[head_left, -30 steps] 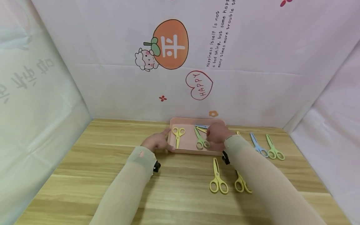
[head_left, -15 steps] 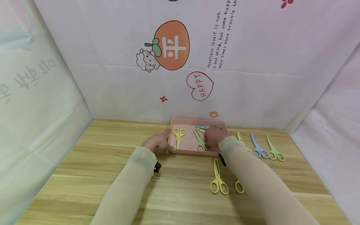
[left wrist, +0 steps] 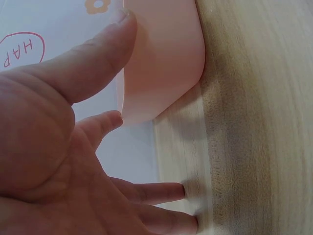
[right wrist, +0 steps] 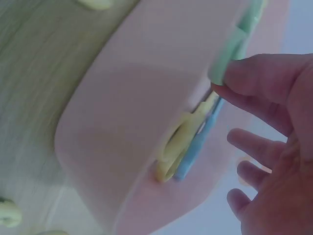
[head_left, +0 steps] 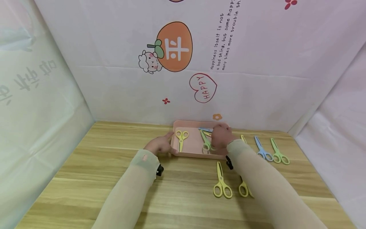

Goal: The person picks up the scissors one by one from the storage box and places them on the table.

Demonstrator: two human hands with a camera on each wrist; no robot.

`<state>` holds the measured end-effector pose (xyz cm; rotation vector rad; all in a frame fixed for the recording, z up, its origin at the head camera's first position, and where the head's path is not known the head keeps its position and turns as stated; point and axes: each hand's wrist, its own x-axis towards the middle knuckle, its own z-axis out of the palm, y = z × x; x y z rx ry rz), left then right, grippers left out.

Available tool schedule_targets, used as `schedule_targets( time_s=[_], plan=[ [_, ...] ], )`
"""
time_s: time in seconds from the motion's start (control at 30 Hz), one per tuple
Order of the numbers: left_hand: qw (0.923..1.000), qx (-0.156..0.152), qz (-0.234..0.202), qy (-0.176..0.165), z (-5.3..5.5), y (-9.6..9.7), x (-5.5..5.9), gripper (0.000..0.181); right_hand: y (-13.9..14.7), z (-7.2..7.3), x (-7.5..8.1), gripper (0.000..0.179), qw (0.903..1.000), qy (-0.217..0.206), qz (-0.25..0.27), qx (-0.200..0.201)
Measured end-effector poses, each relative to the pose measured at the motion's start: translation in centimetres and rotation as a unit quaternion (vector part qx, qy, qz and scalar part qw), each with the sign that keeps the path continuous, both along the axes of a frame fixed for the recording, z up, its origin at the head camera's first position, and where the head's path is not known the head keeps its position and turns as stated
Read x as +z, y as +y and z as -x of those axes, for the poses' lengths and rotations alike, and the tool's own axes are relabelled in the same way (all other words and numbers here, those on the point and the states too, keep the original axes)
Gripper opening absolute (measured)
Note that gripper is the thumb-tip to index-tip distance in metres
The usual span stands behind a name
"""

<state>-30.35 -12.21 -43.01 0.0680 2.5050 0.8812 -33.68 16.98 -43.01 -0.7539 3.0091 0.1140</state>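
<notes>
A pink tray (head_left: pixel 197 155) stands against the back wall. My left hand (head_left: pixel 158 144) steadies its left end, with thumb and index finger straight against the tray wall (left wrist: pixel 166 63). Over the tray's right part, my right hand (head_left: pixel 221 137) pinches a pair of green scissors (right wrist: pixel 230 54) by the handle between thumb and index finger. Their blades point toward the back. Behind them lie yellow scissors (right wrist: pixel 183 134) and blue scissors (right wrist: pixel 198 147) side by side, partly covered by the hand in the head view. Another pair of yellow scissors (head_left: pixel 181 140) lies at the tray's left.
Blue scissors (head_left: pixel 263 149) and green scissors (head_left: pixel 279 152) lie right of the tray, beside yellow scissors (head_left: pixel 243 138) half hidden by the right arm. In front of the tray are yellow scissors (head_left: pixel 221 183) and another yellow pair (head_left: pixel 243 188) partly under the sleeve.
My right hand moved left onto the green scissors' handle, then back right. The scissors have shifted slightly right inside the tray. My left hand has stayed at the tray's end.
</notes>
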Motion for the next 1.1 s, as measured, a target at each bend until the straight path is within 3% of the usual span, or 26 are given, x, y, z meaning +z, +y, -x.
schedule_targets(
  time_s=[0.1,0.3,0.37,0.5,0.57,0.67,0.9,1.1],
  plan=[
    [1.0,-0.002,0.004,0.003,-0.3,-0.1,0.3,0.111,0.0,0.7,0.6,0.033,0.9906,-0.091,0.06,-0.083],
    [0.9998,-0.013,-0.004,0.012,-0.8,-0.3,0.9,0.113,-0.1,0.6,1.5,0.031,0.9817,-0.111,0.119,-0.099],
    [0.9999,-0.01,-0.005,0.009,-0.8,-0.3,0.9,0.114,-0.2,0.2,1.8,0.029,0.9801,-0.109,0.139,-0.09],
    [0.9999,-0.006,-0.005,0.007,-0.6,-0.3,0.6,0.113,-0.5,-0.7,2.2,0.03,0.9829,-0.064,0.171,-0.019],
    [0.9999,-0.01,-0.006,0.009,-0.5,-0.3,0.5,0.113,-0.8,-1.5,2.4,0.032,0.9848,-0.036,0.169,0.015],
    [0.9998,-0.011,-0.007,0.012,-1.0,-0.2,1.0,0.11,-1.3,-2.9,2.8,0.032,0.9862,0.003,0.163,0.032],
    [0.9999,-0.011,-0.004,0.01,-1.2,0.0,1.4,0.11,-2.2,-6.8,2.9,0.029,0.9806,-0.032,0.193,0.01],
    [0.9998,-0.015,-0.009,0.006,-0.3,-0.2,0.4,0.115,-3.0,-11.0,1.7,0.033,0.9761,-0.052,0.208,0.036]
  ],
)
